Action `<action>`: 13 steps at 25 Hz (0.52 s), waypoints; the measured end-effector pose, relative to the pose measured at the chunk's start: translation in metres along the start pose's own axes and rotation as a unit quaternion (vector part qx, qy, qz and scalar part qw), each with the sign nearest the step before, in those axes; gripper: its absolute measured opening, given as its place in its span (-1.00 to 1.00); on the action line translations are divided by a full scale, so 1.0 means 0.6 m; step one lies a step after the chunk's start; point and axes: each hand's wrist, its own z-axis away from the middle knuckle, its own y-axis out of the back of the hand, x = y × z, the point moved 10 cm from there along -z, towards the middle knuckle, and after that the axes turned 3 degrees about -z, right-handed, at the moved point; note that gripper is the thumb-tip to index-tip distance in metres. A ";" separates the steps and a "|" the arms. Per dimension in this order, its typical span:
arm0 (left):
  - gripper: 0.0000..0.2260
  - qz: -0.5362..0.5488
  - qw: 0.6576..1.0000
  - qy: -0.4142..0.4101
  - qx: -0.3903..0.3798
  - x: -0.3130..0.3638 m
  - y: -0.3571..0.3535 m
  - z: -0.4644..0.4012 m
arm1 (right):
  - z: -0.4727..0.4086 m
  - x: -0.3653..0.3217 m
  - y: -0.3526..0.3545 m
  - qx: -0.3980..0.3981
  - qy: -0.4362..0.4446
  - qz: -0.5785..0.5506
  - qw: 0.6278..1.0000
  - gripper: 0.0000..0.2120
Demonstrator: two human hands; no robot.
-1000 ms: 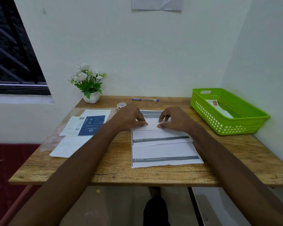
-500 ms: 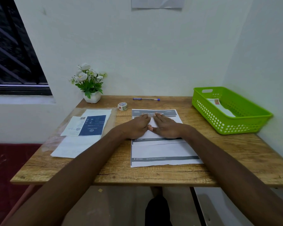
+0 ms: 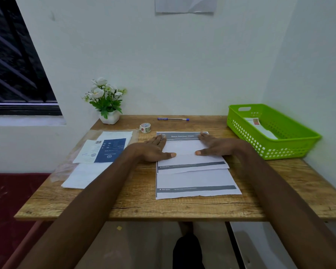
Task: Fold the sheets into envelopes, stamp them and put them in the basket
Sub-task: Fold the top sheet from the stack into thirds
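My left hand [image 3: 153,150] and right hand [image 3: 215,147] press flat, fingers spread, on the white printed sheet [image 3: 184,150] atop the wooden worktop [image 3: 136,202].

- I see a wooden table [image 3: 182,208] set into a corner of white walls [image 3: 163,65].
- A dark barred window [image 3: 14,70] sits left.
- The floor [image 3: 8,195] looks dark red, perhaps carpet.

head view | above, forward-down | near table [image 3: 182,206]

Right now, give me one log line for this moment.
step: creasing fold | left hand: flat on sheet | right hand: flat on sheet | basket: one envelope inside
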 end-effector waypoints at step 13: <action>-0.36 0.097 0.967 -0.060 0.227 -0.028 0.093 0.012 | 0.014 0.031 0.060 0.107 0.035 -0.140 0.984 -0.36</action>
